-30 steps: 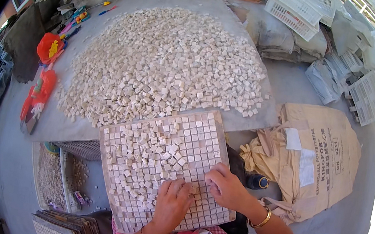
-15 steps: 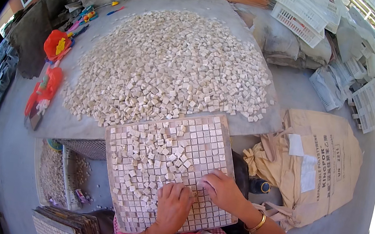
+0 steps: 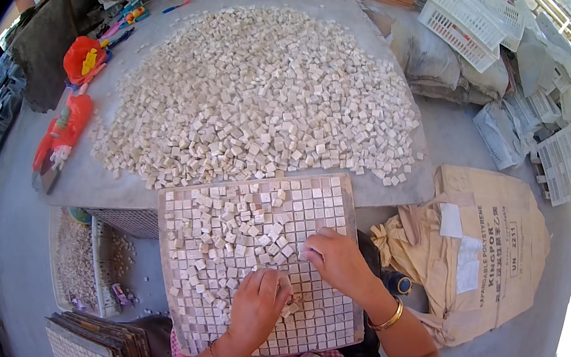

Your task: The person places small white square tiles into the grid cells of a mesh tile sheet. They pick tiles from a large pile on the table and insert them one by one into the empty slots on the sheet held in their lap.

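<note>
A square grid tray (image 3: 312,323) lies tilted across my lap, its many small cells holding pale square stone tiles. Loose stone tiles (image 3: 237,227) are heaped over its left and middle part. My left hand (image 3: 257,307) rests low on the tray, fingers curled round a few small tiles that partly show by the thumb; the rest is hidden under the palm. Farther right and a little higher, my right hand (image 3: 338,262) is closed in a pinch above the grid, with the pale edge of a tile at its fingertips.
A large pile of stone tiles (image 3: 268,95) covers the grey table (image 3: 413,164) beyond the tray. Red plastic bags (image 3: 72,121) lie at its left edge. A beige sack (image 3: 508,271) and dark bottle (image 3: 397,282) sit right; stacked boards (image 3: 106,344) and a white crate (image 3: 96,261) left.
My right hand has moved up and slightly left over the grid, its fingers pinched. My left hand has shifted slightly left, with its thumb side turned more into view. The tray stays in place.
</note>
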